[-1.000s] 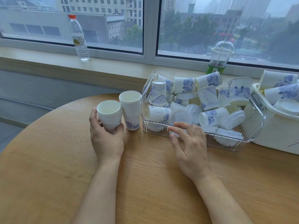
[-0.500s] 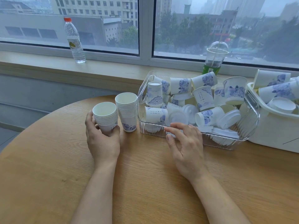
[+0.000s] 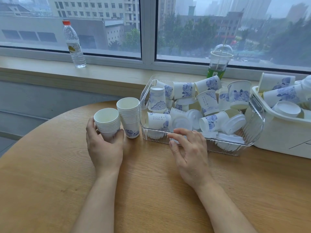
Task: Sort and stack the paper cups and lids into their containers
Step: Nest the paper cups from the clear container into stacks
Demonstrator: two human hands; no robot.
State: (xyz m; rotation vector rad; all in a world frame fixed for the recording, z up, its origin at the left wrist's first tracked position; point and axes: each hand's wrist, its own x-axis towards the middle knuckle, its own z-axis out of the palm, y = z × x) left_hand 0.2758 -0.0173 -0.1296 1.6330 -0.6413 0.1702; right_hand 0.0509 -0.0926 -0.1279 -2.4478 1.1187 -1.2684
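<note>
Round and wood-grained, the table point(image 3: 50, 174) is leaving broad bare room near and left of the hands, its curved edge falling away at far left under the window ledge. At its far side the left hand point(image 3: 105, 148) is gripping a short nested cup stack point(image 3: 107, 123), just beside a taller cup stack point(image 3: 129, 120) standing against the clear ribbed plastic bin point(image 3: 252, 137). Loosely curved and holding nothing, the right hand point(image 3: 191, 153) is resting its fingertips on that bin's near rim, while loose blue-printed paper cups point(image 3: 207, 102) and translucent lids point(image 3: 234, 123) are lying jumbled inside, with a white tub point(image 3: 277, 140) touching the bin's right end.
</note>
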